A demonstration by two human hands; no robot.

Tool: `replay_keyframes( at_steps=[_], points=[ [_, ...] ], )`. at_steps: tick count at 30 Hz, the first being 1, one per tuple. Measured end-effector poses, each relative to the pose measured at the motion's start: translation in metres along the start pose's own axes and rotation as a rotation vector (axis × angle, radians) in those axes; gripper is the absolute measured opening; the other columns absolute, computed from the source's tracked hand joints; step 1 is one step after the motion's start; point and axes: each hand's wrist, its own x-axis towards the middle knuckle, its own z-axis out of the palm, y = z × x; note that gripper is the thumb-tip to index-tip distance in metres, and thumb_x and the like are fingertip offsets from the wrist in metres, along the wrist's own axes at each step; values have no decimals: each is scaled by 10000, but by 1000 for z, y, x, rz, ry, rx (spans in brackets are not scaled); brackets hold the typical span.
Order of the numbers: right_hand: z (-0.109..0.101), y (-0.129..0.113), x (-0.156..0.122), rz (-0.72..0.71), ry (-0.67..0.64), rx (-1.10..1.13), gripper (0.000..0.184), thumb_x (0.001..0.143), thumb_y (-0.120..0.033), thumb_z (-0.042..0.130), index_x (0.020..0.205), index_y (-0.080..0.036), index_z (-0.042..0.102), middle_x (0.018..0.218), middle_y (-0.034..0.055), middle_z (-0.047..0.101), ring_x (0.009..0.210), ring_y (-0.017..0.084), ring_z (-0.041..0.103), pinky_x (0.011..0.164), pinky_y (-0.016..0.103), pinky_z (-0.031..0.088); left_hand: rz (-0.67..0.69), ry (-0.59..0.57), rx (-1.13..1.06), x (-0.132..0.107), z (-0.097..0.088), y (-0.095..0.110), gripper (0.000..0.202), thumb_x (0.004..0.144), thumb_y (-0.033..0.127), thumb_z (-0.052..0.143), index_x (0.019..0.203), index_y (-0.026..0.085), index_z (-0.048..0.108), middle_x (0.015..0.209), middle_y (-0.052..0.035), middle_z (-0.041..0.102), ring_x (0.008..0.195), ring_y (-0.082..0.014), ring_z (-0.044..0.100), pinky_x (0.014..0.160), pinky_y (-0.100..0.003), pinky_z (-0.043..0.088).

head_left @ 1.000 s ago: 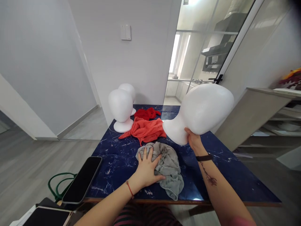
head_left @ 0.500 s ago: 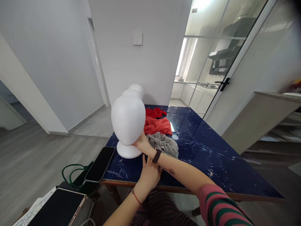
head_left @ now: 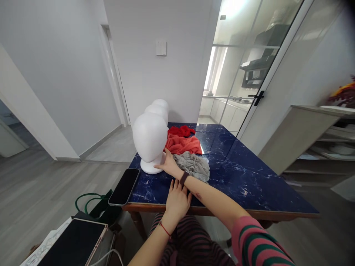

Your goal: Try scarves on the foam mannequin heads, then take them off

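A white mannequin head (head_left: 150, 137) stands upright on its round base at the near left of the table, in front of two more white heads (head_left: 161, 104) lined up behind it. My right hand (head_left: 169, 164) reaches across from the right, thumb and fingers around its neck just above the base. My left hand (head_left: 177, 199) lies at the table's front edge below the right wrist, fingers extended and holding nothing. Beside the heads lie a crumpled grey cloth (head_left: 194, 166), a coral-red cloth (head_left: 184, 144) and a red cloth (head_left: 181, 130).
A black phone (head_left: 124, 186) rests at the left corner of the dark blue marbled table (head_left: 235, 177). Below it, a tablet (head_left: 73, 244) lies near a dark bag with green handles (head_left: 88, 195). A glass door (head_left: 238, 66) stands behind on the right, with shelves (head_left: 332, 144) beyond.
The nearest head has shifted slightly away from me, closer to the heads behind. My right hand's grip now shows lower, near the base. The view has moved a little.
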Motion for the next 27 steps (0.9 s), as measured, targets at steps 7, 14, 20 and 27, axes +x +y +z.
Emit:
replay_keyframes(
  at_steps=[7,14,20,27],
  points=[
    [-96,31,-67,85,187,-395,627,745,-435,639,1307,-234,446,1380,134,427,1309,353,319,1056,644,124,-7,25,11,-1,0,4,486,921,385,337,1342,165,434,1442,-142,385,1354,-301,293,1077,-525,288],
    [-86,68,-78,173,132,-283,728,740,-499,620,1363,-214,375,1362,125,452,1255,280,418,1038,465,328,239,-202,-145,23,-9,-3,360,897,297,424,1246,280,513,1355,-55,513,1315,-243,364,1070,-628,184],
    [-85,76,-72,198,64,-376,357,776,-230,554,1128,-200,602,1218,78,586,1142,224,515,994,375,381,291,-134,-318,28,-11,-8,307,874,266,464,1149,239,597,1289,-56,572,1268,-203,432,1087,-477,286],
    [-92,74,-75,229,95,-405,275,789,-239,521,1032,-174,631,1071,75,630,1015,206,560,889,317,427,45,93,-648,25,-6,-14,142,794,243,555,876,173,646,951,-53,667,898,-171,601,857,-327,465]
  ],
)
